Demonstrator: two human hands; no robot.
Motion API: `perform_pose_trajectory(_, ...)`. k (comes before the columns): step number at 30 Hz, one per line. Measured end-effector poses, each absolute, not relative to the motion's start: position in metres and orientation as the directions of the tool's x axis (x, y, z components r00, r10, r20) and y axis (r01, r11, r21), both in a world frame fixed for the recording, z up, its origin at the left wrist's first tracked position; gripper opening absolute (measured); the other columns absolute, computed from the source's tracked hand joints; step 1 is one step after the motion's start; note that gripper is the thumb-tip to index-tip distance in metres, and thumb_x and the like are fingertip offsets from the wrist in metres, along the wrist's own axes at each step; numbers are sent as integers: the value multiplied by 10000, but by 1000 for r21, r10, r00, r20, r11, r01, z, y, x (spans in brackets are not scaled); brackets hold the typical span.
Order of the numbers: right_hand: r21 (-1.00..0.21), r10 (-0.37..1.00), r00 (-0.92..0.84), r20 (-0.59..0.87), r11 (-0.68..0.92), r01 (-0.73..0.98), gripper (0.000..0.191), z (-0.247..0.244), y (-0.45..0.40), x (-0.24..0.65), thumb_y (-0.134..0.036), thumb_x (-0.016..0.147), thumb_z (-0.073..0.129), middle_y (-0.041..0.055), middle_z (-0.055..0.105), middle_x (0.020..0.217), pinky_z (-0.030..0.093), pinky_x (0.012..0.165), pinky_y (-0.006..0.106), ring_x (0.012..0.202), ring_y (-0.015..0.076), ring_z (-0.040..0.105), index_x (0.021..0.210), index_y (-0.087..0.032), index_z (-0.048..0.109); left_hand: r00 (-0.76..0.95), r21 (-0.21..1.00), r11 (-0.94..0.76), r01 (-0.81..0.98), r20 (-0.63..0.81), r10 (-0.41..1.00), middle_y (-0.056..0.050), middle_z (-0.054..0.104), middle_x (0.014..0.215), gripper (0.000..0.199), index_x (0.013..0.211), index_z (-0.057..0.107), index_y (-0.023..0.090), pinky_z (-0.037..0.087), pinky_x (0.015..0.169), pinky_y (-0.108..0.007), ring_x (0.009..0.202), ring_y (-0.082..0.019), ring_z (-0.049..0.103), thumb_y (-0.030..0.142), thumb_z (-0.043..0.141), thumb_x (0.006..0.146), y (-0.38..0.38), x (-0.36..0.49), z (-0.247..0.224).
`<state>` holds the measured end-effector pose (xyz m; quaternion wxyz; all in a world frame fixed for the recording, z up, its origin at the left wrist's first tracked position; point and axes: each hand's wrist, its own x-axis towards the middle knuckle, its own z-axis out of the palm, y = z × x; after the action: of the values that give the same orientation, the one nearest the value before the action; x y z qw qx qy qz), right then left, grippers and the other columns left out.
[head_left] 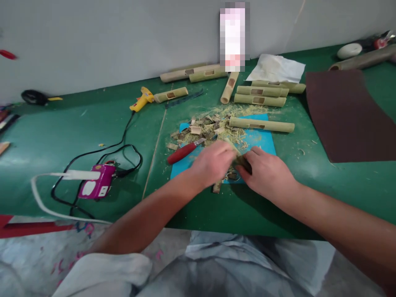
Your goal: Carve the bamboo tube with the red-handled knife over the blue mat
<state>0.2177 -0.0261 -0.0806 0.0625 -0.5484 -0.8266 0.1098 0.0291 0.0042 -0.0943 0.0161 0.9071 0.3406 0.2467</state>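
My right hand [269,170] is closed around a short bamboo piece [243,164], its thumb along the near side. My left hand [215,161], slightly blurred, has its fingers curled at the other side of the same piece. Pale green bamboo shows between the hands, but most of it is covered by my fingers. Under them lies a blue sheet [269,142] strewn with bamboo chips and shavings [210,123]. A red-handled knife [182,153] rests left of my left hand. Beyond my hands, a notched bamboo tube [262,124] lies across the sheet.
More notched bamboo tubes [260,100] lie toward the wall, near a white paper [276,68]. At left are a yellow glue gun [142,99], a purple power adapter [97,181] with looping cords and a black tape measure [34,97]. A brown sheet [348,115] covers the right side.
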Motion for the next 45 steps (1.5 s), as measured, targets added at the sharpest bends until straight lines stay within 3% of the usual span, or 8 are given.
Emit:
perform_pose_trajectory(10, -263, 923, -385, -28, 365, 893, 223, -78, -25, 218, -331, 918, 508, 82, 627, 885, 282, 558, 312, 692, 171, 565, 842, -164, 634, 692, 215, -810, 546, 430, 580, -58, 649, 850, 304, 825, 654, 152, 490, 723, -285, 795, -157, 580, 223, 427, 1014, 2, 29, -94)
perform_pose_trajectory(14, -190, 927, -373, -40, 360, 913, 268, -73, -28, 222, -401, 903, 532, 82, 649, 892, 242, 536, 316, 662, 171, 569, 864, -162, 648, 659, 170, -803, 572, 488, 573, -72, 666, 903, 227, 922, 665, 142, 506, 777, -300, 842, -164, 597, 225, 470, 1005, 11, 21, -93)
perform_pose_trajectory(20, -115, 933, -341, -115, 328, 938, 285, -65, -32, 227, -390, 907, 506, 84, 675, 780, 194, 519, 312, 615, 177, 582, 821, -161, 653, 639, 123, -793, 596, 525, 562, -64, 657, 862, 239, 887, 664, 133, 500, 742, -285, 795, -151, 590, 210, 471, 1004, 19, 17, -96)
perform_pose_trajectory(25, -117, 926, -359, -115, 347, 931, 303, -67, -33, 224, -352, 935, 471, 89, 683, 797, 203, 518, 308, 622, 174, 586, 809, -152, 661, 753, 152, -855, 496, 416, 510, -64, 663, 915, 308, 904, 662, 154, 500, 752, -283, 842, -159, 590, 229, 390, 1026, 6, 29, -96)
perform_pose_trajectory(29, -112, 930, -354, -101, 343, 933, 307, -67, -34, 221, -356, 938, 475, 93, 685, 828, 214, 515, 303, 626, 164, 583, 827, -145, 668, 711, 130, -829, 544, 454, 538, -72, 652, 881, 309, 889, 658, 146, 497, 743, -297, 818, -167, 580, 236, 395, 1024, 6, 28, -95)
perform_pose_trajectory(33, -103, 922, -365, -127, 354, 930, 286, -65, -36, 219, -345, 937, 494, 98, 684, 836, 216, 510, 299, 633, 164, 592, 854, -135, 668, 764, 135, -851, 507, 387, 517, -60, 638, 850, 323, 843, 650, 152, 487, 717, -296, 803, -169, 573, 211, 385, 1017, 7, 27, -94)
perform_pose_trajectory(41, -74, 915, -382, -131, 376, 924, 286, -67, -37, 216, -337, 945, 483, 104, 683, 849, 212, 505, 299, 647, 172, 604, 866, -129, 664, 749, 153, -841, 519, 392, 534, -50, 633, 844, 327, 815, 632, 160, 478, 717, -292, 799, -163, 566, 218, 384, 1020, 6, 28, -97)
perform_pose_trajectory(45, -64, 924, -371, -99, 366, 929, 287, -68, -38, 217, -339, 935, 492, 102, 676, 823, 212, 503, 299, 622, 161, 584, 843, -127, 663, 686, 141, -805, 577, 451, 571, -64, 632, 851, 321, 807, 631, 158, 475, 744, -308, 809, -170, 564, 217, 395, 1017, 6, 27, -98)
